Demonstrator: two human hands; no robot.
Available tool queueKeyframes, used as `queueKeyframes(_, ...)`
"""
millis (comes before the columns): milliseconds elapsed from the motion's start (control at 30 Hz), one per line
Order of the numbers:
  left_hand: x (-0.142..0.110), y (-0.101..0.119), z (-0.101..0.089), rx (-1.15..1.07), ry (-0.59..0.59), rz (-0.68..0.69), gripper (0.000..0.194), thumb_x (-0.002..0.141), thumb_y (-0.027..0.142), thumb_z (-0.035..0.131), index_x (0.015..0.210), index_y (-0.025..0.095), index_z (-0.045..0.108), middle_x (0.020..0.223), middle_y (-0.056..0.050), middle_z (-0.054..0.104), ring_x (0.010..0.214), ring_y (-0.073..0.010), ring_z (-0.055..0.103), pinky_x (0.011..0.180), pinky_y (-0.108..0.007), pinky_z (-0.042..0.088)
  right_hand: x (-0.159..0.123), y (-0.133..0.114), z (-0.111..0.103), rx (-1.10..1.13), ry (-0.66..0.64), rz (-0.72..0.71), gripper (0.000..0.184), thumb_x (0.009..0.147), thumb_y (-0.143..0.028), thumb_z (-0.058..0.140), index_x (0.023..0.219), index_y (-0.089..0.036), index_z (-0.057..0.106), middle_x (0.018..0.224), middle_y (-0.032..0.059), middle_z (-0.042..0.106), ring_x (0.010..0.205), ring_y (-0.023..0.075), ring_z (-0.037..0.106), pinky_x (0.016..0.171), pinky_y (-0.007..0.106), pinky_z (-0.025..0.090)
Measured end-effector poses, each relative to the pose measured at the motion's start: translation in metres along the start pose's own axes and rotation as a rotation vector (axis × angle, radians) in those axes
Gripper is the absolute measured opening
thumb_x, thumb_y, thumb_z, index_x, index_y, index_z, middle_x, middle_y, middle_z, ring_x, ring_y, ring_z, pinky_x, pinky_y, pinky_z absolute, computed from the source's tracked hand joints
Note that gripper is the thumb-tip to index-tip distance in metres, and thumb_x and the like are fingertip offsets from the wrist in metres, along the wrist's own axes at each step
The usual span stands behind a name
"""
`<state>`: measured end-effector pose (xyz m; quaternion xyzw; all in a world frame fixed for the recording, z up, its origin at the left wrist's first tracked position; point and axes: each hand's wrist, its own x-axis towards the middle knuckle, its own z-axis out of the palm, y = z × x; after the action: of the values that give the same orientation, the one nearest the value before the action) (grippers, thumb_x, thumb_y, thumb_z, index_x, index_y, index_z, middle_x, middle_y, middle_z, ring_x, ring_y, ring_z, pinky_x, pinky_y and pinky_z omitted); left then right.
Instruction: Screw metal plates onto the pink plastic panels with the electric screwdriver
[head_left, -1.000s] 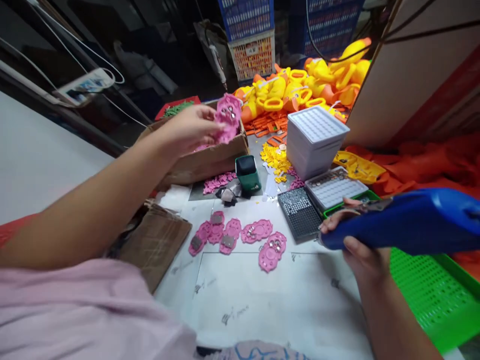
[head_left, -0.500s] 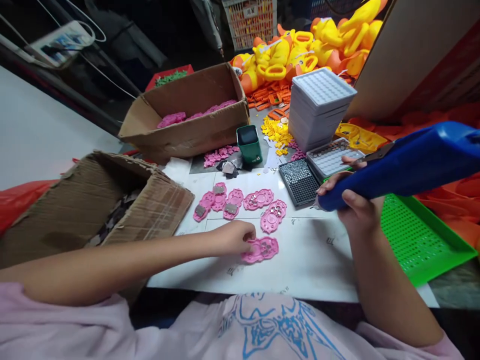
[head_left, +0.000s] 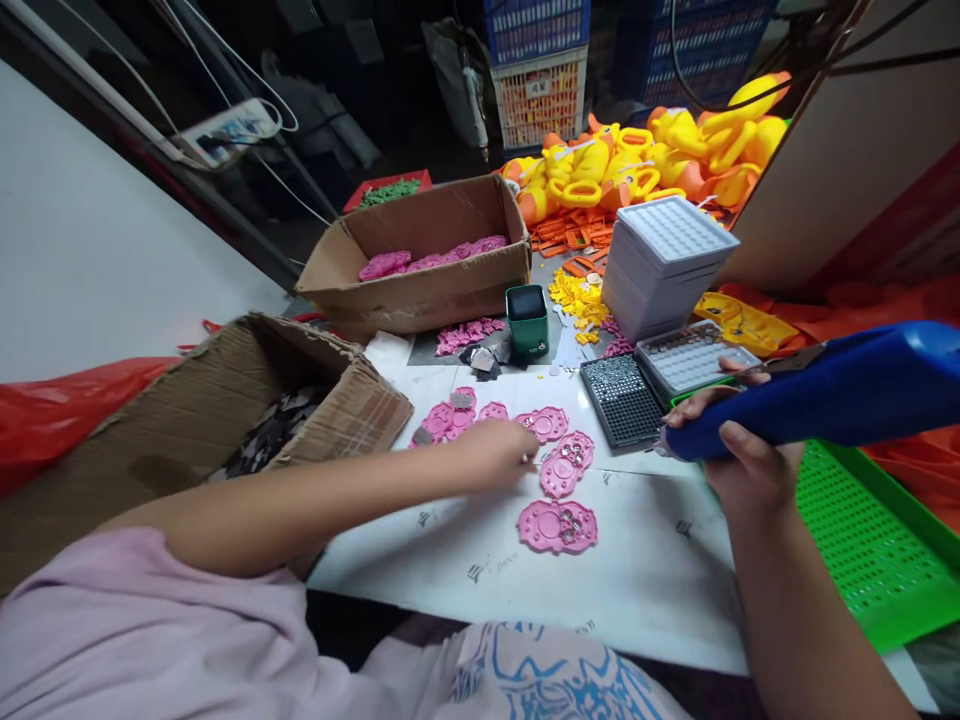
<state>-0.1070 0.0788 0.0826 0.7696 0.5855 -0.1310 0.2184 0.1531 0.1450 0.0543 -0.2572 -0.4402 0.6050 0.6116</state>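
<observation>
My left hand [head_left: 495, 455] hovers over the pink plastic parts with its fingers drawn together. Its fingertips are close to a pink part with small metal pieces [head_left: 568, 464]; whether they pinch something small I cannot make out. Nearer to me, another pink part [head_left: 541, 525] lies flat, bearing shiny metal bits. More pink parts [head_left: 448, 420] lie behind my hand, some topped with grey plates, one partly covered by the hand. My right hand [head_left: 750, 455] is wrapped round a long blue tool [head_left: 847, 390], its narrow end pointing left over the table.
A black grid tray [head_left: 619, 400] and a white tray [head_left: 694, 357] sit ahead of my right hand, near stacked white trays [head_left: 664, 275]. A green basket [head_left: 877, 550] lies right. Cardboard boxes [head_left: 442, 295] stand left and back. A green container [head_left: 527, 325] stands between.
My left hand has left the nearest pink part and moved forward over the row behind. The view has shifted, so the scene sits lower and further right. My right hand still holds the blue tool.
</observation>
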Motion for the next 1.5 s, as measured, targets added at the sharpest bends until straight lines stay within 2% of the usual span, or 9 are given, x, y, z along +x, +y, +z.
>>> queueKeyframes(133, 0.028, -0.06, -0.036, 0.1, 0.189, -0.179, 0.028, 0.075, 0.022, 0.061, 0.102, 0.019, 0.066, 0.107, -0.008, 0.063, 0.099, -0.0243, 0.057, 0.076, -0.028, 0.042, 0.0, 0.001, -0.001, -0.018, -0.037, 0.0, 0.049, 0.062, -0.035, 0.079, 0.104, -0.025, 0.054, 0.072, -0.0006, 0.063, 0.064, 0.0197, 0.061, 0.06, 0.036, 0.053)
queueKeyframes(267, 0.049, -0.109, -0.05, 0.157, 0.237, -0.255, 0.028, 0.064, 0.018, 0.068, 0.092, 0.02, 0.068, 0.097, -0.005, 0.064, 0.094, -0.0232, 0.057, 0.076, -0.026, 0.041, -0.001, 0.001, 0.0, -0.032, -0.064, -0.001, 0.048, 0.065, -0.035, 0.077, 0.106, -0.026, 0.054, 0.071, -0.0013, 0.062, 0.064, 0.0192, 0.06, 0.062, 0.037, 0.053)
queueKeyframes(567, 0.059, -0.133, -0.044, 0.131, 0.25, -0.219, 0.014, 0.069, 0.023, 0.065, 0.082, 0.02, 0.07, 0.085, -0.004, 0.065, 0.085, -0.0215, 0.055, 0.072, -0.026, 0.036, -0.001, 0.001, 0.0, -0.023, -0.078, 0.005, 0.044, 0.065, -0.037, 0.077, 0.103, -0.025, 0.057, 0.073, -0.001, 0.062, 0.065, 0.0187, 0.061, 0.062, 0.036, 0.052)
queueKeyframes(900, 0.065, -0.114, -0.043, -0.169, 0.3, -0.133, 0.001, 0.061, 0.022, 0.065, 0.061, 0.021, 0.065, 0.07, -0.002, 0.06, 0.08, -0.0211, 0.055, 0.072, -0.028, 0.037, -0.001, 0.0, 0.004, -0.016, -0.094, -0.012, 0.046, 0.065, -0.036, 0.077, 0.105, -0.023, 0.057, 0.071, -0.0012, 0.064, 0.063, 0.0179, 0.062, 0.058, 0.034, 0.052)
queueKeyframes(1000, 0.062, -0.106, -0.051, -0.338, 0.348, -0.125, 0.01, 0.063, 0.028, 0.067, 0.062, 0.018, 0.066, 0.067, -0.004, 0.059, 0.074, -0.0207, 0.056, 0.068, -0.03, 0.039, -0.001, 0.0, 0.005, -0.012, -0.077, -0.015, 0.048, 0.064, -0.035, 0.078, 0.105, -0.023, 0.057, 0.071, -0.0012, 0.064, 0.062, 0.0181, 0.062, 0.058, 0.034, 0.051)
queueKeyframes(1100, 0.057, -0.079, -0.057, -0.533, 0.395, -0.102, 0.033, 0.072, 0.043, 0.06, 0.088, 0.014, 0.066, 0.071, -0.005, 0.061, 0.066, -0.0172, 0.056, 0.061, -0.029, 0.042, 0.0, 0.0, 0.005, -0.01, -0.067, -0.027, 0.048, 0.063, -0.035, 0.079, 0.105, -0.022, 0.057, 0.07, -0.001, 0.064, 0.061, 0.0177, 0.062, 0.058, 0.034, 0.051)
queueKeyframes(1200, 0.049, -0.036, -0.057, -0.763, 0.428, 0.0, 0.054, 0.076, 0.047, 0.057, 0.12, 0.017, 0.051, 0.078, -0.003, 0.061, 0.063, -0.0127, 0.056, 0.059, -0.026, 0.045, -0.001, 0.0, 0.006, -0.009, -0.066, -0.022, 0.049, 0.062, -0.036, 0.079, 0.104, -0.022, 0.057, 0.07, -0.0007, 0.064, 0.06, 0.0182, 0.062, 0.056, 0.034, 0.051)
queueKeyframes(1333, 0.04, 0.018, -0.047, -1.315, 0.403, 0.182, 0.038, 0.068, 0.037, 0.072, 0.095, 0.018, 0.054, 0.077, 0.001, 0.057, 0.065, -0.0109, 0.056, 0.064, -0.028, 0.05, -0.001, 0.002, 0.008, 0.001, -0.067, -0.001, 0.052, 0.059, -0.038, 0.081, 0.102, -0.023, 0.056, 0.069, -0.0009, 0.063, 0.06, 0.0181, 0.061, 0.054, 0.034, 0.051)
queueKeyframes(1500, 0.034, 0.035, -0.015, -1.307, 0.406, 0.082, 0.03, 0.067, 0.032, 0.072, 0.086, 0.017, 0.054, 0.078, 0.001, 0.059, 0.07, -0.0118, 0.058, 0.068, -0.027, 0.049, 0.0, 0.005, 0.006, 0.008, -0.08, 0.005, 0.058, 0.06, -0.036, 0.081, 0.109, -0.024, 0.054, 0.071, -0.0013, 0.064, 0.06, 0.0172, 0.061, 0.056, 0.033, 0.051)
